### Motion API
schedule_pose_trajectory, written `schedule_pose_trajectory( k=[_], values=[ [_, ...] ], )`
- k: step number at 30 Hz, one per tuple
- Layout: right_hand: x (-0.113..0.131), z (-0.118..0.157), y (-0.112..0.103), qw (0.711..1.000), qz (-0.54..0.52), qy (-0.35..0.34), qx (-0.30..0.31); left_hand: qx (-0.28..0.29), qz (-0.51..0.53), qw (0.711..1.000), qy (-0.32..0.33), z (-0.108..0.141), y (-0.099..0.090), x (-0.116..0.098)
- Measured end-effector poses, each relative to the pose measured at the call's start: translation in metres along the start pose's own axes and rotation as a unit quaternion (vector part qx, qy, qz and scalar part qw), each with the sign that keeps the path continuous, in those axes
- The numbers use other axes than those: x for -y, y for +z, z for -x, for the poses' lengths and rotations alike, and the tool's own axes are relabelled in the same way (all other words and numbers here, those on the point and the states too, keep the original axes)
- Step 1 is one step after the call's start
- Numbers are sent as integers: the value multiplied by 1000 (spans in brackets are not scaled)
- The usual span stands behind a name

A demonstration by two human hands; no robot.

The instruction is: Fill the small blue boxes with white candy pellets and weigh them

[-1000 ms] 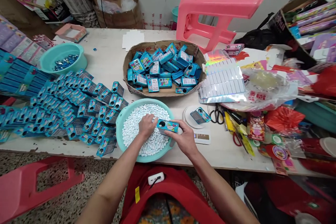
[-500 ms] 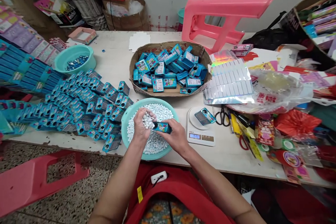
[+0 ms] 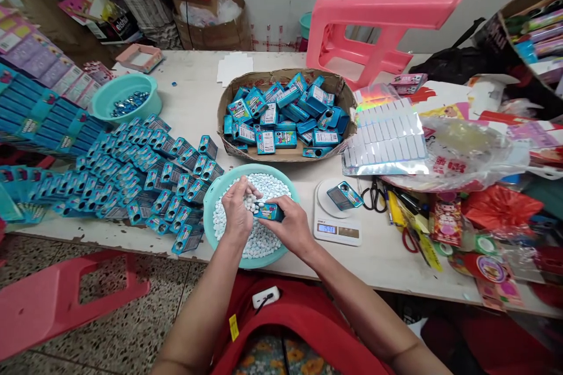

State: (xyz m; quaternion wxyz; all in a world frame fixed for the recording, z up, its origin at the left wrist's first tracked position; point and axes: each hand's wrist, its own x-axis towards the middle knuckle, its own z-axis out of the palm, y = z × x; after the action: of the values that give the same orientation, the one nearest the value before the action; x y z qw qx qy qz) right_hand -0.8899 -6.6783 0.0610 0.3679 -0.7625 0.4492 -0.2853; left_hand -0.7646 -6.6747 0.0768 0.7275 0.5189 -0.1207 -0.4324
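My left hand point(image 3: 238, 208) is cupped around a small heap of white candies point(image 3: 251, 202) above a turquoise basin point(image 3: 210, 233). In my right hand point(image 3: 291, 224) is a small blue candy box point(image 3: 269, 211), lying on its side with one end against the candies in my left palm. Loose white candies point(image 3: 259, 241) fill the basin below both hands. To the right, another blue box point(image 3: 345, 195) rests tilted on a white kitchen scale point(image 3: 338, 231), whose display is lit.
Many blue boxes point(image 3: 162, 176) stand grouped at the left, beside a second turquoise basin point(image 3: 99, 106). Behind the candies sits a cardboard tray point(image 3: 285, 158) of blue boxes. A pink stool point(image 3: 316, 41) lies at the back. Black scissors point(image 3: 375, 196) and plastic bags point(image 3: 461, 158) crowd the right.
My left fingers have curled further over the candies, and the heap in that palm looks smaller. The box in my right hand has shifted slightly left towards them.
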Motion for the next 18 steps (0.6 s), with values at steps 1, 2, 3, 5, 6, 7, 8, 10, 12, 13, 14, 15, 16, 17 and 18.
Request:
schedule_pose_trajectory(
  k=[1, 2, 3, 5, 6, 7, 8, 10, 12, 13, 14, 15, 16, 17, 18],
  values=[
    [1, 0, -1, 1000, -2, 3, 0, -4, -3, 1000, 1, 1, 1, -1],
    [3, 0, -2, 1000, -4, 5, -1, -9, -8, 1000, 5, 2, 2, -3],
    [4, 0, -3, 1000, -8, 5, -3, -10, -12, 1000, 12, 3, 3, -5],
    [7, 0, -4, 1000, -15, -3, -10, -5, -22, 999, 41, 5, 5, -8],
    [8, 0, -4, 1000, -18, -7, -14, -3, -29, 998, 57, 5, 5, -8],
    [8, 0, -4, 1000, -19, -8, -18, -4, -36, 997, 66, 4, 6, -8],
    [8, -1, -3, 1000, -18, -7, -19, -8, -43, 997, 67, 4, 6, -8],
    [7, -1, -2, 1000, -14, -6, -16, -18, -52, 997, 53, 2, 6, -6],
    [7, -2, -2, 1000, -16, -8, -17, -14, -49, 998, 47, 0, 5, -3],
    [8, -2, -2, 1000, -18, -9, -22, -10, -47, 997, 53, 0, 4, -2],
    [7, -2, -1, 999, -22, -10, -28, -7, -46, 997, 60, 0, 3, -1],
    [7, -3, -1, 999, -26, -10, -33, -5, -46, 997, 64, -1, 3, 0],
    [6, -3, 1, 999, -31, -9, -33, -5, -46, 997, 60, -1, 2, 1],
    [5, -4, 3, 999, -35, -6, -32, -4, -44, 998, 52, -1, 2, 1],
    [4, -5, 5, 999, -42, -2, -30, -2, -42, 998, 44, -1, 1, 2]
  ],
)
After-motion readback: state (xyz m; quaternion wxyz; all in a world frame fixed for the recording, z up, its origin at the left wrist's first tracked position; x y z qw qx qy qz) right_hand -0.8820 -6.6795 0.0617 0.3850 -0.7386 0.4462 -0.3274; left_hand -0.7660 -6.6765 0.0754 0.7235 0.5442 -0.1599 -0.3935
